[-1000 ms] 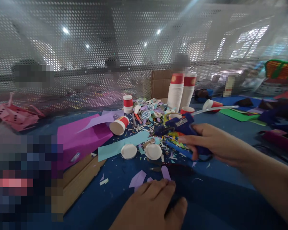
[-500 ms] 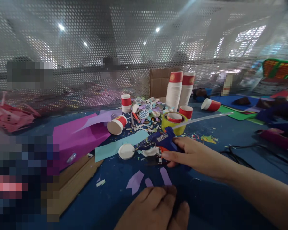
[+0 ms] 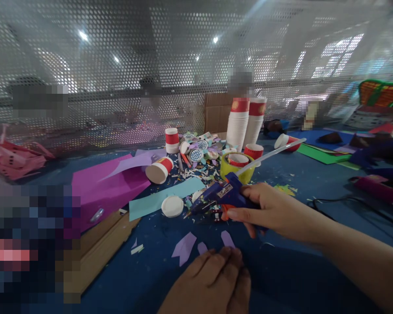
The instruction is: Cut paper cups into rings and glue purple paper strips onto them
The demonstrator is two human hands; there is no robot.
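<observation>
My right hand (image 3: pixel 268 211) is wrapped round the handle of a blue hot glue gun (image 3: pixel 224 192) with an orange trigger. A long clear glue stick (image 3: pixel 271 155) sticks out of its back. The nozzle points down and left, just right of a white paper disc (image 3: pixel 172 206); a second disc is mostly hidden behind the gun. Low in the middle, my left hand (image 3: pixel 212 279) has its fingers together, the tips on a small purple paper strip (image 3: pixel 227 239); its thumb is tucked close. Beside those fingertips lie a notched purple paper piece (image 3: pixel 184 247) and another small purple piece (image 3: pixel 202 248).
A light blue paper strip (image 3: pixel 165 198), magenta sheet (image 3: pixel 108 187) and cardboard piece (image 3: pixel 109 248) lie left. Beyond are paper scraps, a yellow tape roll (image 3: pixel 225 168), a tipped paper cup (image 3: pixel 160 170) and tall cup stacks (image 3: pixel 238 124). A black cable (image 3: pixel 334 198) runs right.
The glue gun has swung left and down from the scraps, passing over the white disc, then drawn back slightly. My left fingers have closed together at the purple strip, which has shifted a little.
</observation>
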